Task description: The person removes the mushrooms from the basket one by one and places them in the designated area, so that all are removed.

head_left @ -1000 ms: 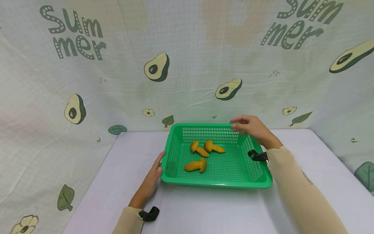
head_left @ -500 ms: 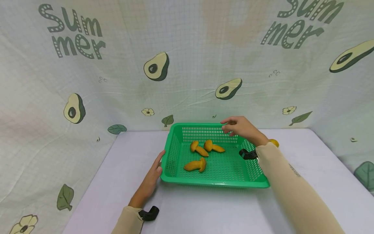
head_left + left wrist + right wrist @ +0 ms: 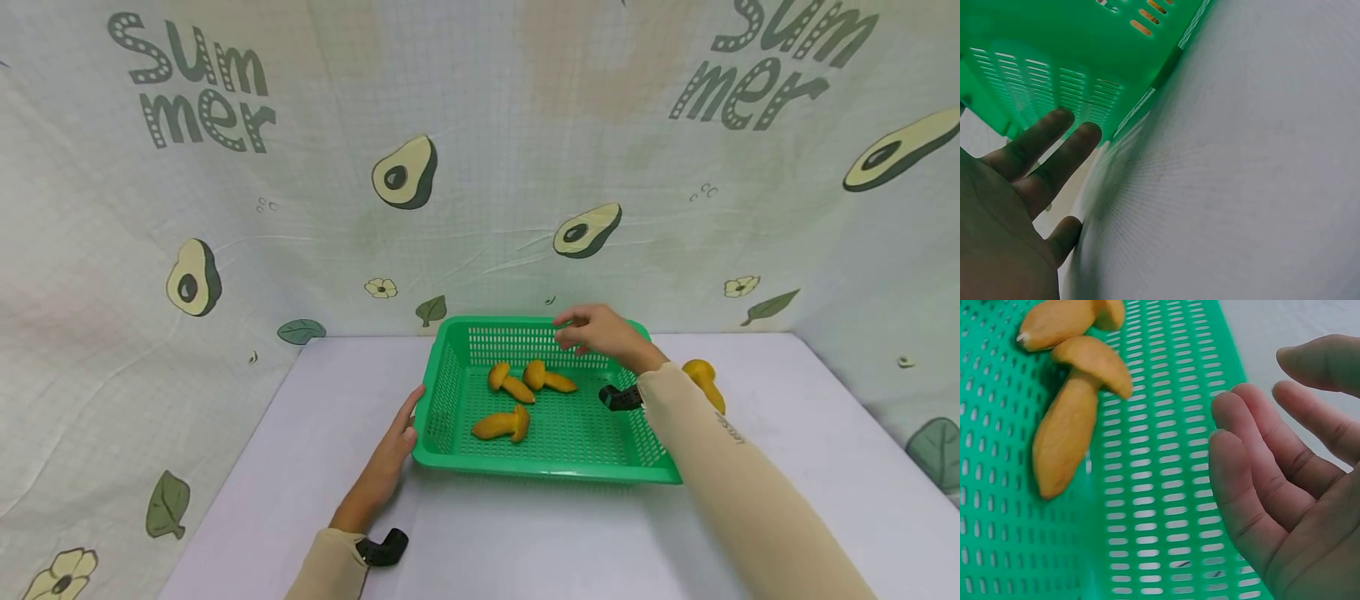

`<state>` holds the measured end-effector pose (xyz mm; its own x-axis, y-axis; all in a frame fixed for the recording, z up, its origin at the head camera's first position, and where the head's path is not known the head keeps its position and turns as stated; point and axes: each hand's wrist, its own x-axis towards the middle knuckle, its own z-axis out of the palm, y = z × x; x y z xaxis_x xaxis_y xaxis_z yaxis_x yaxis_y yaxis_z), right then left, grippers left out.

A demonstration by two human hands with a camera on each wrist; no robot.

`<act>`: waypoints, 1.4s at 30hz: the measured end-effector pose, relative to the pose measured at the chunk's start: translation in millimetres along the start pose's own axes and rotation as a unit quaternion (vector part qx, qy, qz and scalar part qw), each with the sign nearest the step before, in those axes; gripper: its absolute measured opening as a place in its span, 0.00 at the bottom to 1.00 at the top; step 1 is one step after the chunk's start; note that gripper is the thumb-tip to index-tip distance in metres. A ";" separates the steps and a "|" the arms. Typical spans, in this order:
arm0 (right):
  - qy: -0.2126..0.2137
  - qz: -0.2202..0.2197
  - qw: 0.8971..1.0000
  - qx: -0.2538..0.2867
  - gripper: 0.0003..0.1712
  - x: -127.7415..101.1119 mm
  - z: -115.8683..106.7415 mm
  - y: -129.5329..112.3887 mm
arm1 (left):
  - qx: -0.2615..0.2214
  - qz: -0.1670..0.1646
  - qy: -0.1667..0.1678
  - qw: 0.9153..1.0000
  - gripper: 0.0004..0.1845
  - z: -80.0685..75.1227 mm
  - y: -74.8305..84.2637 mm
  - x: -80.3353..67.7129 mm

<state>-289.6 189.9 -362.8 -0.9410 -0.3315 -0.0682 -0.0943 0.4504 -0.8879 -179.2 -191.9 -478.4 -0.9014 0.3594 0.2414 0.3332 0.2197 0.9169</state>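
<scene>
**Two hands at one green basket; four mushrooms counted**

My left hand [image 3: 386,462] lies flat on the white table [image 3: 480,533], fingers straight and together, fingertips [image 3: 1054,134] against the left outer wall of the green basket [image 3: 442,400]. It holds nothing. In the left wrist view the fingertips meet the slotted wall close to where it reaches the table.

Basket: one, rectangular, slotted plastic, sitting level on the table near the backdrop.

Contents, left to right: three orange mushrooms. The front mushroom [image 3: 501,425] lies on its side toward the front left of the basket floor. Behind it, the left rear mushroom [image 3: 510,383] and the right rear mushroom [image 3: 551,377] lie side by side, caps to the left. They look close to touching; I cannot tell for sure.

My right hand [image 3: 600,333] hovers over the basket's far right part, above the rear wall, fingers loosely bent and apart, gripping nothing. The right wrist view shows the empty palm above the slotted floor, with two mushrooms off to its left.

One more mushroom, the outside mushroom [image 3: 705,379], lies on the table just right of the basket, partly hidden by my right sleeve [image 3: 720,467].

Total: four mushrooms, three in, one out.
</scene>
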 end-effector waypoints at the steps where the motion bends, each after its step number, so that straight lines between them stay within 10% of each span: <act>1: -0.003 0.002 1.000 -0.002 0.24 0.8 1.0 1.4 | 0.001 0.000 0.000 1.000 0.30 0.0 0.1 -0.1; 42: -0.046 0.038 0.995 -0.080 0.22 11.2 21.6 27.4 | 0.002 0.019 0.001 1.000 0.30 1.0 -1.1 -2.4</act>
<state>-295.6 180.7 -397.7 -0.9143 -0.3622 -0.1812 -0.0808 0.6014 -0.7948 -177.1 -192.2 -480.3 -0.8892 0.3647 0.2764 0.3674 0.2089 0.9063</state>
